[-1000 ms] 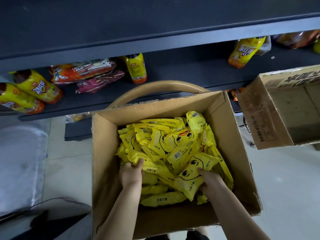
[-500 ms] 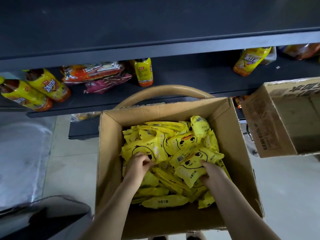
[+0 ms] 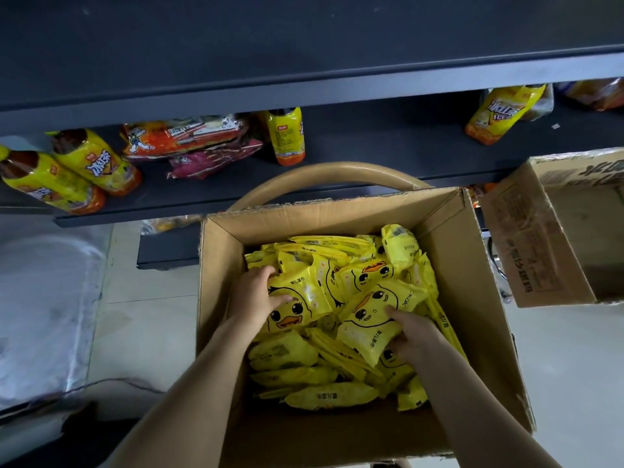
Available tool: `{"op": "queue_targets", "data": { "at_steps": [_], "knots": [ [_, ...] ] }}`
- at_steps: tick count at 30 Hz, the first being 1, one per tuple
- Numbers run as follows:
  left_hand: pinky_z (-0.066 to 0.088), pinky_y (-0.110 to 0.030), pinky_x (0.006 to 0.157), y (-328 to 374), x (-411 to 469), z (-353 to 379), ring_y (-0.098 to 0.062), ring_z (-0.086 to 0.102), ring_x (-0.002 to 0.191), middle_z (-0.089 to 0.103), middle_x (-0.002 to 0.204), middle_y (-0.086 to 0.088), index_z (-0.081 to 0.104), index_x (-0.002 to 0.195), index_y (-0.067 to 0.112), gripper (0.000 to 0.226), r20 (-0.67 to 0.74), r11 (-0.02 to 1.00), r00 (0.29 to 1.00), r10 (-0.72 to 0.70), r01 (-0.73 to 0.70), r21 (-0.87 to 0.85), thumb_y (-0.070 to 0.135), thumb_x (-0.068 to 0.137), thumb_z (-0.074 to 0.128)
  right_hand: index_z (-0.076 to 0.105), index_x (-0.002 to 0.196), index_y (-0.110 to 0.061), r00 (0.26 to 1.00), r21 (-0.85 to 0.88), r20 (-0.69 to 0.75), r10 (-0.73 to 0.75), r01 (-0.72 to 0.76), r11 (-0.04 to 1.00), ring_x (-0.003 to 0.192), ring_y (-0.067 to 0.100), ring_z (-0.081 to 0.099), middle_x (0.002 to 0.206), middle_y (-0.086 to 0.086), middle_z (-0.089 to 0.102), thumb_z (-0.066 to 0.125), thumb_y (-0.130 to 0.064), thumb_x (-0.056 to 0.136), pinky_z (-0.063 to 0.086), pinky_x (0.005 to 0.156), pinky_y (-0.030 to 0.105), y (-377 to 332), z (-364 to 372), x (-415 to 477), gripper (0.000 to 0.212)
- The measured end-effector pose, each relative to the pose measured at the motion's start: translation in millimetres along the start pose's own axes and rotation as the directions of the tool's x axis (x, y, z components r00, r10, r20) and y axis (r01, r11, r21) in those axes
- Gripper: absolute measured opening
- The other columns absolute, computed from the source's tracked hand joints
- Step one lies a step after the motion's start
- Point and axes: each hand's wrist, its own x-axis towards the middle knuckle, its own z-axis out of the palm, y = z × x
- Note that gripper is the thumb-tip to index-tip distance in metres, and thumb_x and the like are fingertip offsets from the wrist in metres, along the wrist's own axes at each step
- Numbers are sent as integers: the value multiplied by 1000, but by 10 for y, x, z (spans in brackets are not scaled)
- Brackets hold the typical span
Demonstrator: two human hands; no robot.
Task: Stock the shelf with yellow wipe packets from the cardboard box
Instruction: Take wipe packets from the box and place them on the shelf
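In the open brown cardboard box point(image 3: 479, 298) at lower centre, the left hand point(image 3: 255, 298) curls fingers and thumb round 1 yellow duck-faced wipe packet point(image 3: 300, 298). The right hand point(image 3: 413, 336) pinches a 2nd packet point(image 3: 366, 320), probably gathering both for the dark shelf point(image 3: 388, 153) above.

Dim, soft light — edges bowed (wide-angle).

Two bare, slender forearms, uncovered along all their visible length; the left hand point(image 3: 251, 298) and the right hand point(image 3: 413, 336) are bare too, skin smooth and plain
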Motion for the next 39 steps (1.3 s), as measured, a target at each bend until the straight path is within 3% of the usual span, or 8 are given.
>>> {"op": "queue_targets", "data": {
  "at_steps": [5, 13, 16, 19, 22, 25, 31, 39],
  "knots": [
    [37, -28, 68, -28, 121, -153, -22, 56, 95, 58, 108, -8, 60, 100, 6, 50, 332, 993, 943, 7, -47, 111, 48, 75, 70, 49, 130, 1, 994, -74, 70, -80, 85, 994, 121, 37, 51, 130, 21, 54, 55, 0, 91, 43, 88, 46, -29, -68, -104, 39],
    [50, -43, 93, 181, -125, -702, -22, 63, 103, 66, 114, -2, 55, 124, 15, 72, 398, 928, 917, 18, 133, -348, 49, 66, 78, 51, 126, -10, 964, -133, 125, -237, 252, 958, 98, 37, 64, 109, 19, 66, 65, -15, 86, 52, 85, 52, -204, -284, -542, 42],
    [50, -40, 93, 390, -342, -1040, -22, 62, 105, 64, 117, -5, 53, 121, 14, 60, 323, 898, 947, 6, 136, -418, 39, 72, 78, 57, 120, -8, 918, -113, 212, -336, 365, 924, 91, 36, 68, 103, 17, 70, 70, -39, 79, 53, 83, 55, -295, -334, -914, 54],
    [48, -37, 94, 662, -718, -1405, -23, 61, 105, 62, 119, -5, 58, 112, 18, 31, 142, 894, 989, 51, 18, -448, 37, 87, 61, 59, 107, -8, 854, -171, 228, -467, 507, 845, 76, 24, 68, 86, 10, 69, 64, -48, 81, 56, 69, 36, -397, -369, -1300, 48],
    [36, -25, 92, 898, -1215, -1748, -19, 51, 118, 53, 123, 4, 53, 129, 14, 43, -18, 898, 998, 56, -58, -435, 40, 96, 42, 65, 102, -12, 790, -170, 263, -555, 604, 779, 68, 22, 71, 77, 6, 73, 62, -42, 87, 57, 59, 33, -482, -385, -1611, 33],
    [36, -23, 85, 1037, -1628, -2041, -13, 53, 110, 57, 113, 6, 55, 126, 14, 41, -108, 902, 991, 75, -113, -417, 39, 96, 42, 66, 97, -15, 731, -175, 322, -601, 670, 722, 78, 29, 71, 87, 10, 73, 69, -47, 80, 58, 75, 47, -508, -428, -1922, 37],
    [39, -20, 60, 1132, -2240, -2642, -8, 57, 75, 64, 85, 8, 62, 84, 21, 30, -241, 930, 969, 47, -130, -343, 45, 94, 45, 60, 86, -12, 636, -192, 399, -661, 763, 618, 78, 29, 70, 82, 11, 71, 68, -43, 82, 57, 79, 47, -480, -455, -2621, 32],
    [40, -31, 66, 904, -2701, -3561, -18, 54, 70, 63, 85, -15, 60, 93, -4, 54, -409, 939, 910, 71, -199, -280, 49, 91, 49, 66, 96, -13, 486, -134, 524, -700, 858, 496, 75, 29, 71, 84, 9, 74, 70, -34, 83, 58, 67, 45, -445, -51, -3456, 26]
  ]
}}
